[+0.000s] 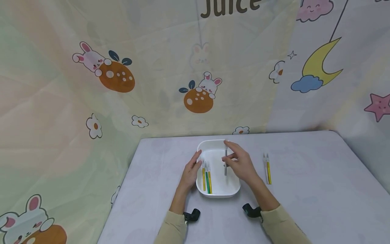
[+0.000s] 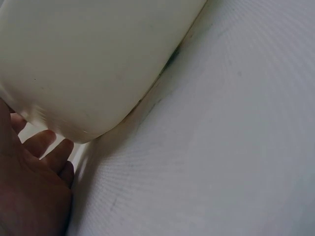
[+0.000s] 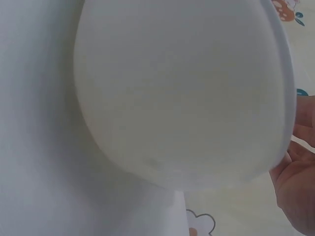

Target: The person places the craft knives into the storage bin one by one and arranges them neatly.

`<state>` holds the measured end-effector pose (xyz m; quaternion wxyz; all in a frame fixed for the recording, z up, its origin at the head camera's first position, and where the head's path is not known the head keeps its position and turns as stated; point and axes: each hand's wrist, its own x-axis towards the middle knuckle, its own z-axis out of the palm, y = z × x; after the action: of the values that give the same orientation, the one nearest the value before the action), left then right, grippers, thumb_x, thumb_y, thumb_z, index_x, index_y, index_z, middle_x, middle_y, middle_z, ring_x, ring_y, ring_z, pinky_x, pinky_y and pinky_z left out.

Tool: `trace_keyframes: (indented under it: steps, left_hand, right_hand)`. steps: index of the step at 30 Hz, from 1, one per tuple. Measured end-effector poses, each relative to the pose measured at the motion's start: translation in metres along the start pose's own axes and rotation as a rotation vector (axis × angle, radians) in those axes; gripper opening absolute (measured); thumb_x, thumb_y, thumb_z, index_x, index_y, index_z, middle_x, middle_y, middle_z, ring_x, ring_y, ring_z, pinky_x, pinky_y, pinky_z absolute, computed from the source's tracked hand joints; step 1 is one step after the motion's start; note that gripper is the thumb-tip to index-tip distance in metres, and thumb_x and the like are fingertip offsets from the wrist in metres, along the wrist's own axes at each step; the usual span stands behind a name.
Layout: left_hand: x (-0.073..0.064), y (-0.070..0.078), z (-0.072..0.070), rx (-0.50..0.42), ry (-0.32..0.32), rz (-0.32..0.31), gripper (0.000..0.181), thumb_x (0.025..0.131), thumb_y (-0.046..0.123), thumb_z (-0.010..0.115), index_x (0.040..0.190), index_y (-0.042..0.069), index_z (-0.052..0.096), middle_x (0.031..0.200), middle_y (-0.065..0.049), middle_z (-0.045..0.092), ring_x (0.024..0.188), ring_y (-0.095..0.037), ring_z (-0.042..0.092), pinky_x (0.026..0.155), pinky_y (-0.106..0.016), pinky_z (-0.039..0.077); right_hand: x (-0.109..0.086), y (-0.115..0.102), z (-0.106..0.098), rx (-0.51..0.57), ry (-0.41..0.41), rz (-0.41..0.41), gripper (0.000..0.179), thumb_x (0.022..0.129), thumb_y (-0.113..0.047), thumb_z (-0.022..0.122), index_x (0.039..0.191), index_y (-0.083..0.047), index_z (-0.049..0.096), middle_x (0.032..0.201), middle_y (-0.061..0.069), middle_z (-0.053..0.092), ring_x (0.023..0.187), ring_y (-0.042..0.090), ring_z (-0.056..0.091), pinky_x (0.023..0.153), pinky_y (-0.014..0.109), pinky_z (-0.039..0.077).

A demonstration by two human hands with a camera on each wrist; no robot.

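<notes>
A white tray [image 1: 217, 195] with rounded corners sits near the far side of the table. My right hand [image 1: 242, 164] is over its right half and pinches a slim silver pen-like stick [image 1: 225, 166], held upright along the view. Thumb and fingers of my left hand [image 1: 190, 173] rest at the tray's left rim, fairly straight. Along the left inside lie several thin sticks, yellow and green [image 1: 207, 181], with pale pointed ends. From the left wrist, the tray's outer wall [image 2: 98, 59] shows above my fingers; the right wrist view shows its other side [image 3: 182, 98], hiding the stick.
To the right of the tray, two more slim sticks [image 1: 268, 171] lie side by side on the table [image 1: 317, 183], one yellow and one pale. A printed cloth [image 1: 158, 74] hangs behind the table. Black wrist cameras [image 1: 192, 215] sit at both sleeves.
</notes>
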<state>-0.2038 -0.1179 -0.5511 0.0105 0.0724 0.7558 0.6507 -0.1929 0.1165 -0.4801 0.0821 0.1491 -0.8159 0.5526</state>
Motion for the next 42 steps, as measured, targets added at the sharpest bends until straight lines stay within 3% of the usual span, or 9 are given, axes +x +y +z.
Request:
trace_keyframes:
  steps: [8,19,33,42]
  left_hand:
    - [-0.001,0.001,0.000,0.012,0.010,0.005,0.048,0.110,0.027,0.050,0.158,0.025,0.047,0.171,0.004,0.031,0.162,-0.019,0.019,0.132,-0.048,0.015]
    - [0.000,0.001,0.000,0.034,0.001,0.004,0.048,0.111,0.027,0.048,0.159,0.025,0.045,0.171,0.005,0.030,0.162,-0.019,0.019,0.132,-0.049,0.016]
    - [-0.001,0.002,0.000,0.026,0.002,-0.005,0.047,0.112,0.028,0.047,0.159,0.025,0.045,0.171,0.006,0.029,0.161,-0.018,0.020,0.132,-0.049,0.015]
    - [0.000,0.000,0.000,0.019,0.008,-0.010,0.045,0.110,0.028,0.050,0.156,0.031,0.049,0.171,0.004,0.030,0.161,-0.019,0.020,0.132,-0.048,0.015]
  right_hand:
    - [-0.001,-0.002,0.012,0.022,0.056,-0.015,0.074,0.093,0.003,0.074,0.158,-0.014,0.045,0.160,0.013,0.044,0.093,0.024,0.075,0.070,0.023,0.064]
    - [-0.001,-0.003,0.025,0.038,0.029,-0.048,0.082,0.090,0.006,0.076,0.161,-0.012,0.040,0.165,0.015,0.037,0.100,0.029,0.075,0.074,0.022,0.064]
    - [-0.001,-0.003,0.038,0.095,0.035,-0.054,0.078,0.091,0.007,0.075,0.159,-0.007,0.041,0.160,0.016,0.042,0.099,0.033,0.074,0.073,0.022,0.064]
    - [-0.001,-0.005,0.046,0.078,0.009,-0.020,0.077,0.093,0.005,0.073,0.160,-0.011,0.040,0.163,0.014,0.040,0.102,0.030,0.073,0.075,0.022,0.063]
